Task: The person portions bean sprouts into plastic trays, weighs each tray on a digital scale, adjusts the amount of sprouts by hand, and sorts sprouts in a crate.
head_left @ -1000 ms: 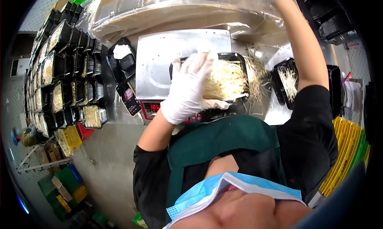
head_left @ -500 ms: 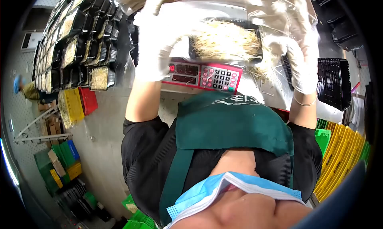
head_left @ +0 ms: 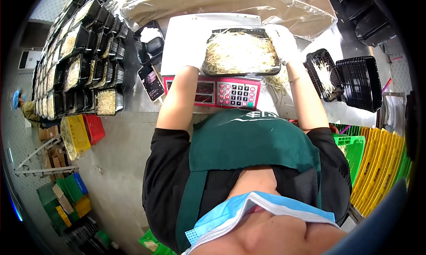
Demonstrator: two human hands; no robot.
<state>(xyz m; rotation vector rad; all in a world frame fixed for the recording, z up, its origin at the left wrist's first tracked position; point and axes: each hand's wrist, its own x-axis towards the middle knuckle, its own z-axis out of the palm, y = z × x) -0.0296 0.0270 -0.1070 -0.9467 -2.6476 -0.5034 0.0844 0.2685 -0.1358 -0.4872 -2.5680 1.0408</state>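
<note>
- Stacked trays (head_left: 85, 71), left of your left hand (head_left: 191, 48): filled, apparently done.
- Scale (head_left: 236, 94), under your left hand.
- Strand tray (head_left: 242, 73), over the scale, between left hand and right hand (head_left: 284, 42): full, unstacked.
- Nested trays (head_left: 361, 84), well right of your right hand: unfilled.
- Side tray (head_left: 320, 56), nearer: sparsely filled.
- Both hands sit at the strand tray's ends; whether they pinch it cannot be told.

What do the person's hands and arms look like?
The left hand and right hand wear white gloves ending near the wrists; glare hides the left one's details. Black sleeves stop around the elbows, leaving the forearms bare.
</note>
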